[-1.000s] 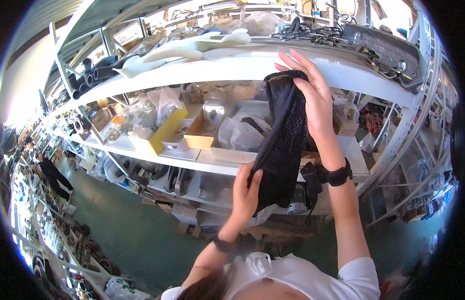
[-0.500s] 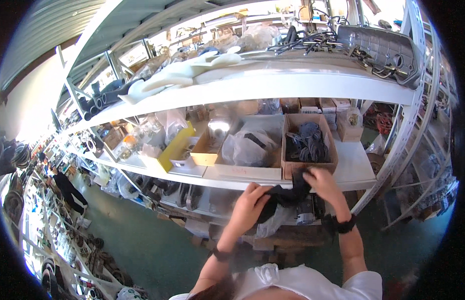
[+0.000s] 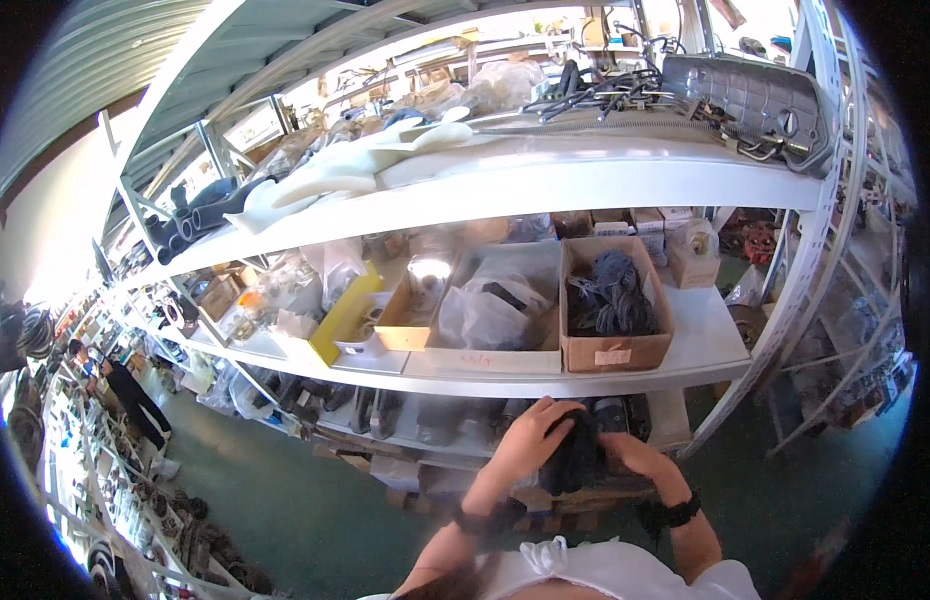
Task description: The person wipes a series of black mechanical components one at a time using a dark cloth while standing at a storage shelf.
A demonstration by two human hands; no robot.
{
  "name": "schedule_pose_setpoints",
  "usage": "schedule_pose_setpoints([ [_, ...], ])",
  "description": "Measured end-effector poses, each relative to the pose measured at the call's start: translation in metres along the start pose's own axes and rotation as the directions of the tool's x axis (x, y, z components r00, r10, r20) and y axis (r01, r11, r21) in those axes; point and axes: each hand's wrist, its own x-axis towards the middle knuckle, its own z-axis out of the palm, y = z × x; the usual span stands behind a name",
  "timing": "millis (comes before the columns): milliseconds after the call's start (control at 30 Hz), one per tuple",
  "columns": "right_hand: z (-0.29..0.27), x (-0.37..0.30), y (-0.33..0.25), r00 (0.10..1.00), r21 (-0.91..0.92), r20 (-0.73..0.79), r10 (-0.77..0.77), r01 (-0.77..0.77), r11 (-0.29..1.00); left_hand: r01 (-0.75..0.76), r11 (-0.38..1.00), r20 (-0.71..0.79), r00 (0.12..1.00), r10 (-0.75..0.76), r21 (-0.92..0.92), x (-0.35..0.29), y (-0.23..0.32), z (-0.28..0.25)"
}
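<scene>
A soft, black, cloth-like bundle (image 3: 570, 456) hangs between my hands, below the front edge of the middle shelf. My left hand (image 3: 533, 435) is closed around its upper left part, fingers bent over the top. At the bundle's right edge, my right hand (image 3: 637, 457) has its fingertips gripping the cloth, partly hidden by it. Just above, a cardboard box (image 3: 613, 357) on the shelf holds a pile of dark grey-blue cloth-like items (image 3: 617, 292), perhaps gloves. Beside it stands an open carton (image 3: 495, 362) with a clear plastic bag (image 3: 490, 310) inside.
The white shelf edge (image 3: 465, 385) runs across in front of me. A yellow box (image 3: 350, 312) stands farther left. The upper shelf carries white curved parts (image 3: 325, 185) and a grey metal cover (image 3: 750, 100). Another person (image 3: 130, 390) stands in the aisle at far left.
Both hands have come down and nearer to me with the black bundle. It was stretched sideways between them and is now gathered, hanging downward. The hands are closer together.
</scene>
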Motion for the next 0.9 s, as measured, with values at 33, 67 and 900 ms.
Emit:
schedule_pose_setpoints([
  [33,0.001,0.004,0.014,0.999,-0.021,0.036,-0.034,0.035,0.999,0.023,1.0,0.02,1.0,-0.023,0.001,-0.001,0.002,0.0],
  [67,0.004,-0.002,0.013,0.999,-0.027,0.028,-0.032,0.033,0.999,0.047,0.999,0.041,0.998,-0.047,0.004,-0.002,0.005,0.0],
  [900,0.064,-0.008,-0.031,0.727,0.254,-0.684,0.061,0.158,0.954,0.147,0.98,-0.113,0.98,-0.163,-0.136,-0.078,-0.055,-0.004],
])
